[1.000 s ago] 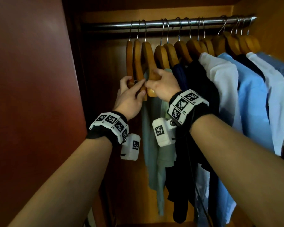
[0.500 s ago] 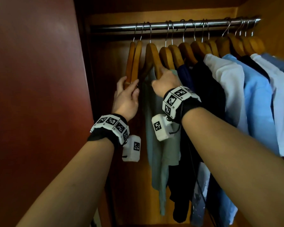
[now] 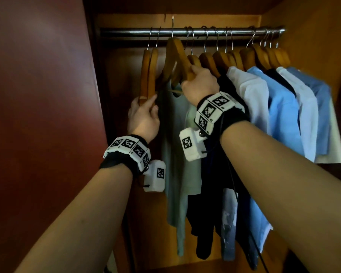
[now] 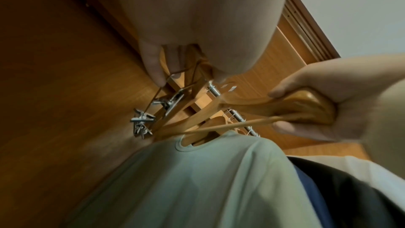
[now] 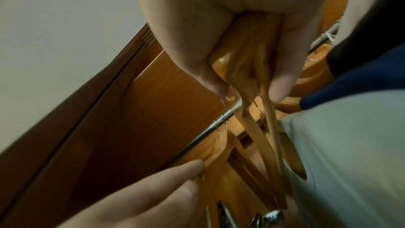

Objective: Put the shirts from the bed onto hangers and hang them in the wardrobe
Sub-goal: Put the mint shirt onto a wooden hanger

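Your right hand (image 3: 200,84) grips the lifted empty wooden hanger (image 3: 176,56), its hook above the rail (image 3: 193,32), while your left hand (image 3: 144,115) pinches two hung hangers (image 3: 149,73); the green shirt's (image 3: 175,134) hanger could snag and unhook.

A bare wooden hanger (image 3: 176,56) tilts above the rail (image 3: 126,33), hook unhooked, beside the hung pale-green shirt (image 3: 175,138).
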A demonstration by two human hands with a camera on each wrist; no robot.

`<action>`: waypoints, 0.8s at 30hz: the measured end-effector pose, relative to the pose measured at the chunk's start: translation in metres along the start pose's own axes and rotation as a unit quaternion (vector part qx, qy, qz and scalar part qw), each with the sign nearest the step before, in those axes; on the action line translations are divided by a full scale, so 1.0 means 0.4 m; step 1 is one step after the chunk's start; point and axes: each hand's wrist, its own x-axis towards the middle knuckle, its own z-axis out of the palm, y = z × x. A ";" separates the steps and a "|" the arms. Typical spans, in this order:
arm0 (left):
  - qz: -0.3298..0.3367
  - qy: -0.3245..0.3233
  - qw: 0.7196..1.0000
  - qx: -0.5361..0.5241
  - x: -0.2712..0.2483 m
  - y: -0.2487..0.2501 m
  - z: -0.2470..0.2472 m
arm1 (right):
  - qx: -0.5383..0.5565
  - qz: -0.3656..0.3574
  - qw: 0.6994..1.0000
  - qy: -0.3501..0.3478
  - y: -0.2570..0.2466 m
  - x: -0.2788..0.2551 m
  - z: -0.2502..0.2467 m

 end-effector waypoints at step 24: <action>0.033 -0.150 0.952 -0.265 -0.221 0.188 -0.064 | 0.095 -0.004 0.987 0.127 0.104 -0.454 -0.125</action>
